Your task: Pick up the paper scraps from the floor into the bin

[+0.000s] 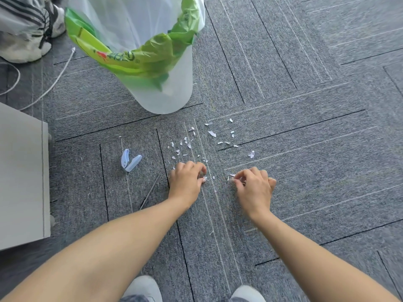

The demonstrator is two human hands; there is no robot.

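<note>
Scraps (189,145) near green-bagged bin (165,88).

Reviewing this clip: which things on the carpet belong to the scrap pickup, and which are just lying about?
Part of the job:
small white paper scraps
translucent white plastic bin with green bag liner
left hand
right hand

Just lying about:
pale blue folding plastic tool
white cable
thin metal rod
grey cabinet

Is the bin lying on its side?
No, the bin stands upright on the carpet, its green bag folded over the rim.
</note>
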